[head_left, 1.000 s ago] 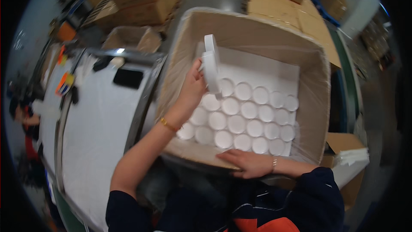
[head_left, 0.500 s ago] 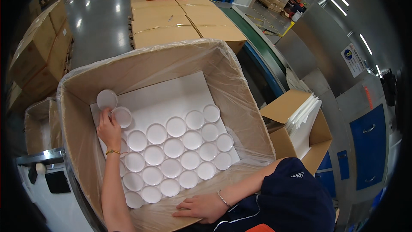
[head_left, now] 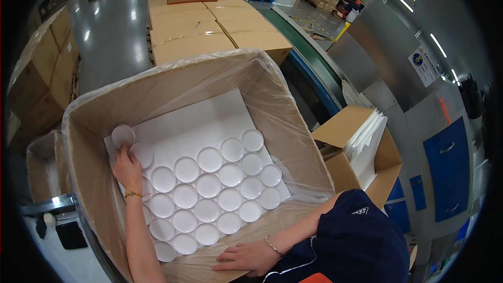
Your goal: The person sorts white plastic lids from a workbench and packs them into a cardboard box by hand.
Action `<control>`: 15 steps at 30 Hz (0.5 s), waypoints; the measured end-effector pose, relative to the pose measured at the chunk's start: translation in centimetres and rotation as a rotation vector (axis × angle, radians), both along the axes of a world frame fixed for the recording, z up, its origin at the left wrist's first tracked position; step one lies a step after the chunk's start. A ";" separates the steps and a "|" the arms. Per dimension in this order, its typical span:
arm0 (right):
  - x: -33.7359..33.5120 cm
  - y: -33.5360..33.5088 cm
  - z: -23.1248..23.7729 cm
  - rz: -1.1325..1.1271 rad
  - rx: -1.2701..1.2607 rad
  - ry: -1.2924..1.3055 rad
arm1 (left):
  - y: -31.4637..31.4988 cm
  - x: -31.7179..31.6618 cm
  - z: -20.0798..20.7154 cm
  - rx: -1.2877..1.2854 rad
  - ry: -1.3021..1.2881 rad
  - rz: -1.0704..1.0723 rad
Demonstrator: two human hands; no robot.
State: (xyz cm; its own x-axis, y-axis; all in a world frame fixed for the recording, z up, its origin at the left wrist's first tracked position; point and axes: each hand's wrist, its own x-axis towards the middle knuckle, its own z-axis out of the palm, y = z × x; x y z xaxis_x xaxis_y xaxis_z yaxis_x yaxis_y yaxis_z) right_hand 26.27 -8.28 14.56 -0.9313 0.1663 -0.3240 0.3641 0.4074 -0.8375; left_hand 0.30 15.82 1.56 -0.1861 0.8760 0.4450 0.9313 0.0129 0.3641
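A shiny grey floor (head_left: 112, 31) and stacked cartons (head_left: 188, 42) lie beyond my plastic-lined box (head_left: 301, 152). Inside it, a white sheet (head_left: 209, 112) bears rows of round white pieces (head_left: 208, 185). My left hand (head_left: 127, 166) is closed on the near edges of a pair of white rounds (head_left: 123, 134) by the left wall; I can't tell whether they touch the sheet. Too loose a pinch could let one tip; a low wrist could nudge the row beside it. My right hand (head_left: 243, 258) rests empty, fingers loose, on the near rim; leaning hard could buckle it.
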 end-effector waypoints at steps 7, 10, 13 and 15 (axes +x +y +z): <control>0.2 -0.5 -1.6 0.000 0.015 0.013 | -0.1 -0.3 0.6 -0.290 0.115 0.029; 0.2 -0.3 -1.3 -0.005 0.016 0.027 | -0.5 -0.8 -0.1 -0.352 0.192 0.035; 0.2 -0.3 -1.2 0.006 -0.026 -0.011 | -1.9 -0.8 -0.1 -0.335 0.240 0.028; 0.3 -0.5 -1.6 0.023 -0.031 0.005 | -3.2 -1.0 0.4 -0.340 0.259 0.037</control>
State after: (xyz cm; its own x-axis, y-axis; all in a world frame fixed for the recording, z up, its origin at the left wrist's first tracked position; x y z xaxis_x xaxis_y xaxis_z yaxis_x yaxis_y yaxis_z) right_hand 26.60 -8.76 13.01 -0.9363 0.1346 -0.3243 0.3510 0.3890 -0.8518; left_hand -0.72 12.66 1.91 -0.1405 0.9756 0.1686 0.9880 0.1271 0.0878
